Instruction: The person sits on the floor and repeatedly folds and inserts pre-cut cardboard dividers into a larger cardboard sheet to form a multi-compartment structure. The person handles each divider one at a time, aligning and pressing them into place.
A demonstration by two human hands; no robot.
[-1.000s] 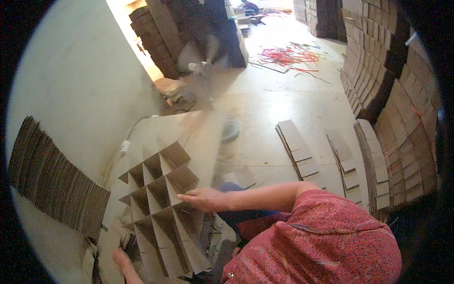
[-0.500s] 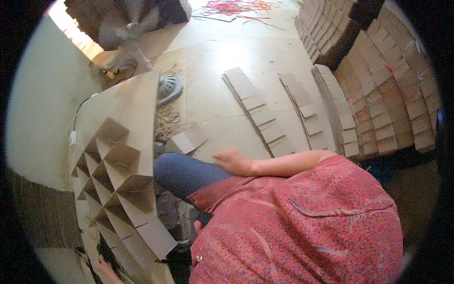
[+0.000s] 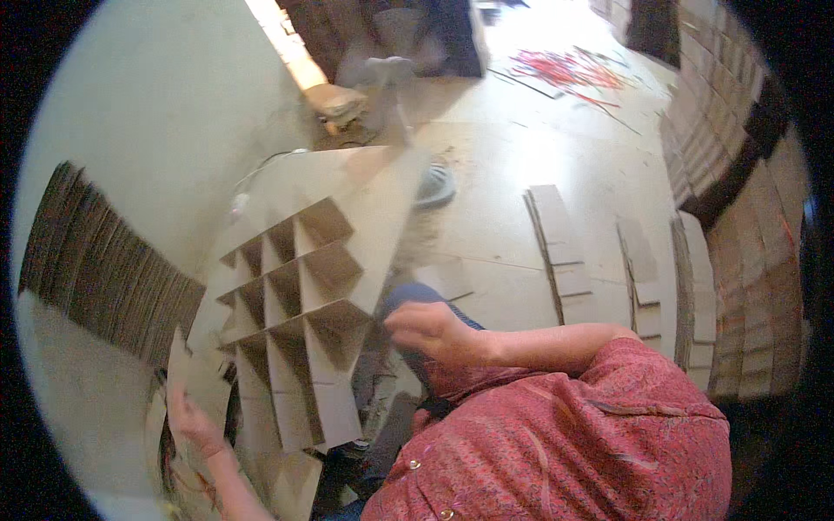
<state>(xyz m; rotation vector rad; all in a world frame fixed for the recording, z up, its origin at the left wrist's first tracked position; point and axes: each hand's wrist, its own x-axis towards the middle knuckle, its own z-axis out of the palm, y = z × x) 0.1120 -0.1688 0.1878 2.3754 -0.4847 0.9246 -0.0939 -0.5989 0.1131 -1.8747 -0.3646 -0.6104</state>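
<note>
Low down, the left hand [image 3: 193, 423] grips the near edge of the cardboard cell divider [image 3: 291, 321], fingers wrapped around a flap. The right hand [image 3: 432, 330] hovers loosely curled beside its right edge, holding nothing. Beyond, slotted cardboard strips [image 3: 560, 252] lie on the floor [image 3: 504, 165], with stacked cardboard [image 3: 738, 174] farther right.

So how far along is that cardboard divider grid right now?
Done: the cardboard divider grid already has slotted strips crossed into several open cells. In hand: the left hand grips the grid's lower edge; the right hand hovers beside its right corner. Left: slotted strips lie unused on the floor, and flat cardboard stacks wait at left.
</note>
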